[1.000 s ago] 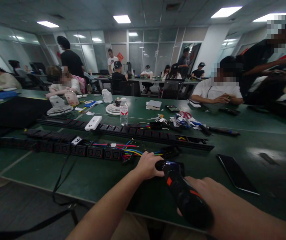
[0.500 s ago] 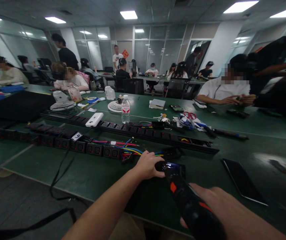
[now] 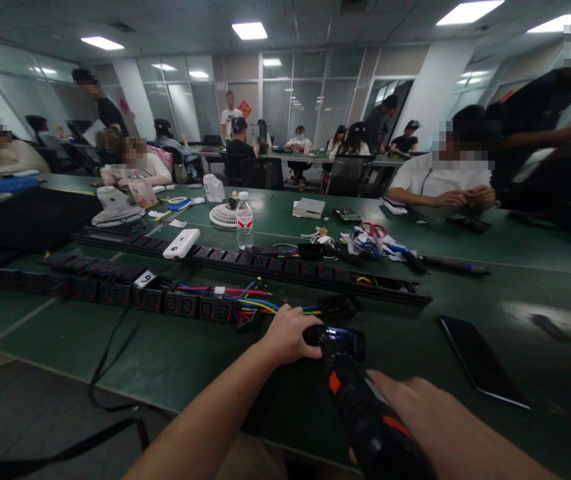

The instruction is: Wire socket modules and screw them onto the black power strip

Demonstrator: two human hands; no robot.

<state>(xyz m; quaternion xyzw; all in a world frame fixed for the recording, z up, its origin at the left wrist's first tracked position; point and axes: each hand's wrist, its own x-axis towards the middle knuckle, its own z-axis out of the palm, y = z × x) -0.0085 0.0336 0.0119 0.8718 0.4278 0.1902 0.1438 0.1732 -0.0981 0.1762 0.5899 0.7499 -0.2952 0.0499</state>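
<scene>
My left hand [image 3: 291, 333] pinches the left end of a small black housing [image 3: 346, 341] with a bright, shiny face, low over the green bench. My right hand [image 3: 415, 407] is wrapped round a black power screwdriver [image 3: 365, 407] with orange accents. Its front end points at the housing; the tip is hidden, so I cannot tell whether they touch. Just beyond my left hand, red, blue and yellow wires [image 3: 260, 303] come out of a black power strip [image 3: 182, 303]. Another black housing [image 3: 338, 305] lies by the wire ends.
A second long strip [image 3: 285, 265] lies behind. Around it are a white device [image 3: 181, 243], a water bottle [image 3: 245, 223], red-handled scissors [image 3: 372, 230] and a pen-shaped black tool [image 3: 455, 265]. A dark tablet-like slab [image 3: 482, 360] lies at right. Co-workers sit across the bench.
The whole view has shifted slightly, so bench things appear a little further left. Both hands keep their holds. A standing person at back left now leans forward.
</scene>
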